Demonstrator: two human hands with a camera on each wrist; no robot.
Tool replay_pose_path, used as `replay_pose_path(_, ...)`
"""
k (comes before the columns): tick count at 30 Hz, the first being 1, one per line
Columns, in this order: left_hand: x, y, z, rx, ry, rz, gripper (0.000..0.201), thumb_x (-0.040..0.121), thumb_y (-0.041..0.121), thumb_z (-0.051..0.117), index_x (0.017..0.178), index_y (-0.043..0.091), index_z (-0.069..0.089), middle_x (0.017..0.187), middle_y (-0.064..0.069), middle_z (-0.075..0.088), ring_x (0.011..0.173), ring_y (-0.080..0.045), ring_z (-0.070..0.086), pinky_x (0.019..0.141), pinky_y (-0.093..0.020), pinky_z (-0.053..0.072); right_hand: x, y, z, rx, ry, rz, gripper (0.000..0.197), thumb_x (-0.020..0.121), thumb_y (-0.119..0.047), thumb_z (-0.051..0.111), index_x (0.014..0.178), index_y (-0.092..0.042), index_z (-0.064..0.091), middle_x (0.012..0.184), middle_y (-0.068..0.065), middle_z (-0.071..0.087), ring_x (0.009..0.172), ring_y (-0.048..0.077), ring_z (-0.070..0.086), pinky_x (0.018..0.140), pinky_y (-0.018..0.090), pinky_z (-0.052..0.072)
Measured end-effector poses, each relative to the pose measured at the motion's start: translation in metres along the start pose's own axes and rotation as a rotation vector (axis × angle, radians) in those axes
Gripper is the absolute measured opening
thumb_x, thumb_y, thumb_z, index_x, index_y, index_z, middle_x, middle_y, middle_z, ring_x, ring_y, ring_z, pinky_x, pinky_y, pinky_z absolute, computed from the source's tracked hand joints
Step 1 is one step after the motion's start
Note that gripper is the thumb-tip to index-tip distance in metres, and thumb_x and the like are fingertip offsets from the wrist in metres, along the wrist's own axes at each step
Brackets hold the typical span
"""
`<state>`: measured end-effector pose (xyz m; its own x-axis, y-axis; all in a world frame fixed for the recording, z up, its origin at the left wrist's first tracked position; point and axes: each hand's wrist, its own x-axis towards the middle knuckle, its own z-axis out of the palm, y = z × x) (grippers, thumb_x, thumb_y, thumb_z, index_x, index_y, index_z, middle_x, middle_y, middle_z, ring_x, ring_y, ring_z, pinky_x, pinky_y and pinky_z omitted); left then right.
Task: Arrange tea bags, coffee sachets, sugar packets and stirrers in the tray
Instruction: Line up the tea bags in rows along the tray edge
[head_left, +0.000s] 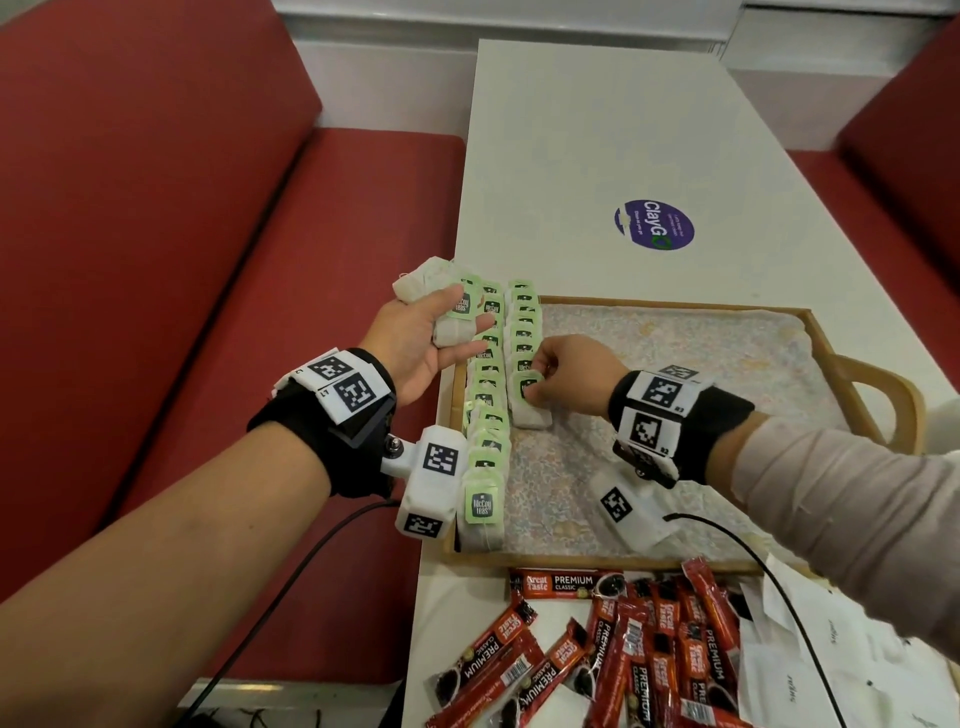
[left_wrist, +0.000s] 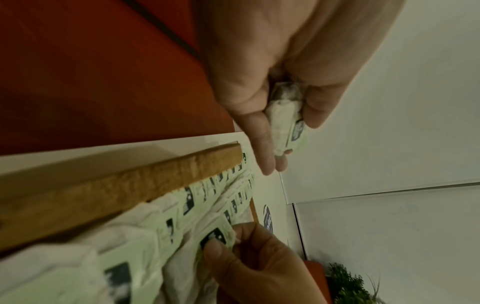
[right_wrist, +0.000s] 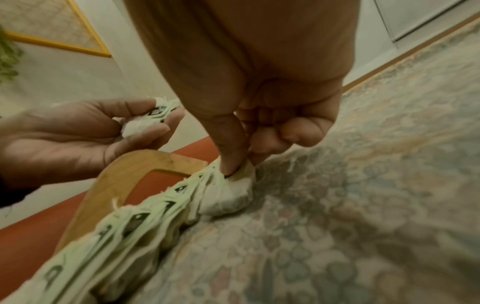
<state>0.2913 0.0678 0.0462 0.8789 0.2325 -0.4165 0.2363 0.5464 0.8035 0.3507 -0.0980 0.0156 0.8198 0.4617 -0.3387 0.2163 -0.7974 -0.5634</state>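
a wooden tray (head_left: 675, 303) with a floral cloth liner (head_left: 675, 364) sits on a white table (head_left: 597, 130), and everything here is placed against that tray. inside it, along its left wall, two rows of tea bags (head_left: 488, 415) with pale green tags stand overlapping one another; the row against the wall runs nearly the full length of the tray, and the second row just beside it is shorter, ending partway toward the near edge.

the right hand (head_left: 566, 371) is over the tray's left half, thumb and forefinger pinched narrowly on the green tag of the nearest tea bag (head_left: 530, 402) of the second row, which rests on the liner with the other fingers curled in.

the left hand (head_left: 421, 343) hovers just outside the tray's far left corner, palm up, thumb and fingers loosely closed round a small bundle of tea bags (head_left: 447, 306).

on the table just outside the tray's near edge lies a loose heap of red coffee sachets (head_left: 623, 649), and to the right of them some white sugar packets (head_left: 810, 654). a round purple sticker (head_left: 654, 224) is on the table beyond the tray's far edge. red bench seats (head_left: 208, 260) flank the table.
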Motion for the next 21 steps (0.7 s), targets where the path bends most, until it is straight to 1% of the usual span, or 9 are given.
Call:
replay_pose_path(2, 0.000, -0.001, -0.001, -0.001, 0.001, 0.001, 0.026, 0.096, 0.014, 0.051, 0.119, 0.001, 0.051, 0.109, -0.014, 0.065, 0.087, -0.023, 0.070, 0.055, -0.028, 0.059, 0.001, 0.000, -0.001, -0.025, 0.032, 0.011, 0.019, 0.077, -0.015, 0.071, 0.080, -0.015, 0.053, 0.071, -0.002, 0.054, 0.071, 0.018, 0.052, 0.066, 0.029, 0.044)
replay_pose_path(4, 0.000, -0.001, -0.001, -0.003, -0.001, 0.001, 0.029, 0.096, 0.014, 0.051, 0.121, 0.001, 0.050, 0.108, -0.014, 0.065, 0.082, -0.021, 0.071, 0.055, -0.028, 0.059, 0.001, 0.000, -0.002, -0.015, 0.041, 0.021, 0.022, 0.077, -0.017, 0.072, 0.080, -0.015, 0.051, 0.070, -0.004, 0.053, 0.071, 0.018, 0.053, 0.067, 0.030, 0.045)
replay_pose_path(7, -0.001, -0.001, -0.001, -0.001, -0.006, -0.003, 0.028, 0.096, 0.014, 0.051, 0.121, 0.002, 0.050, 0.105, -0.013, 0.065, 0.081, -0.021, 0.071, 0.055, -0.029, 0.059, -0.002, 0.002, -0.003, -0.017, 0.082, 0.013, 0.030, 0.077, -0.022, 0.075, 0.085, -0.015, 0.047, 0.074, -0.004, 0.053, 0.069, 0.017, 0.052, 0.060, 0.029, 0.042)
replay_pose_path(9, 0.000, -0.002, -0.001, 0.013, -0.012, -0.004, 0.028, 0.096, 0.014, 0.051, 0.121, 0.002, 0.050, 0.106, -0.013, 0.065, 0.083, -0.021, 0.070, 0.057, -0.029, 0.059, -0.005, 0.001, -0.006, -0.032, 0.123, -0.044, 0.035, 0.073, -0.024, 0.078, 0.088, -0.016, 0.047, 0.073, -0.005, 0.052, 0.066, 0.015, 0.049, 0.055, 0.027, 0.037)
replay_pose_path(11, 0.000, -0.003, -0.001, 0.022, -0.016, -0.004, 0.027, 0.097, 0.015, 0.051, 0.120, 0.002, 0.050, 0.105, -0.013, 0.065, 0.084, -0.022, 0.070, 0.059, -0.030, 0.060, -0.009, 0.000, -0.010, -0.064, 0.069, -0.127, 0.034, 0.070, -0.021, 0.080, 0.088, -0.016, 0.052, 0.070, -0.005, 0.052, 0.064, 0.015, 0.049, 0.054, 0.027, 0.036)
replay_pose_path(14, 0.000, -0.004, -0.001, 0.027, -0.020, -0.012, 0.023, 0.097, 0.015, 0.051, 0.117, 0.004, 0.052, 0.103, -0.011, 0.066, 0.085, -0.022, 0.069, 0.060, -0.030, 0.060, -0.015, -0.001, -0.008, -0.220, -0.064, -0.184, 0.028, 0.066, -0.018, 0.080, 0.084, -0.019, 0.059, 0.070, -0.009, 0.051, 0.064, 0.012, 0.048, 0.053, 0.025, 0.036)
replay_pose_path(17, 0.000, -0.005, -0.001, 0.031, -0.030, -0.018, 0.022, 0.097, 0.017, 0.051, 0.114, 0.005, 0.054, 0.101, -0.010, 0.067, 0.084, -0.021, 0.070, 0.060, -0.030, 0.060, -0.014, 0.001, 0.002, -0.314, -0.073, -0.209, 0.027, 0.065, -0.014, 0.076, 0.080, -0.021, 0.055, 0.070, -0.012, 0.050, 0.067, 0.013, 0.048, 0.054, 0.024, 0.037)
replay_pose_path(19, 0.000, -0.005, -0.001, 0.037, -0.044, -0.018, 0.022, 0.096, 0.021, 0.051, 0.112, 0.006, 0.056, 0.099, -0.008, 0.069, 0.083, -0.019, 0.071, 0.062, -0.031, 0.060, -0.011, 0.000, 0.005, -0.311, -0.064, -0.217, 0.025, 0.066, -0.013, 0.072, 0.075, -0.024, 0.051, 0.070, -0.011, 0.050, 0.068, 0.014, 0.050, 0.056, 0.025, 0.039)
replay_pose_path(21, -0.001, -0.004, -0.001, 0.038, -0.062, -0.021, 0.027, 0.096, 0.026, 0.051, 0.115, 0.007, 0.057, 0.100, -0.008, 0.069, 0.086, -0.021, 0.070, 0.066, -0.032, 0.060, -0.009, -0.001, 0.005, -0.291, -0.053, -0.218, 0.025, 0.067, -0.012, 0.071, 0.073, -0.025, 0.050, 0.070, -0.011, 0.051, 0.068, 0.015, 0.050, 0.055, 0.025, 0.039)
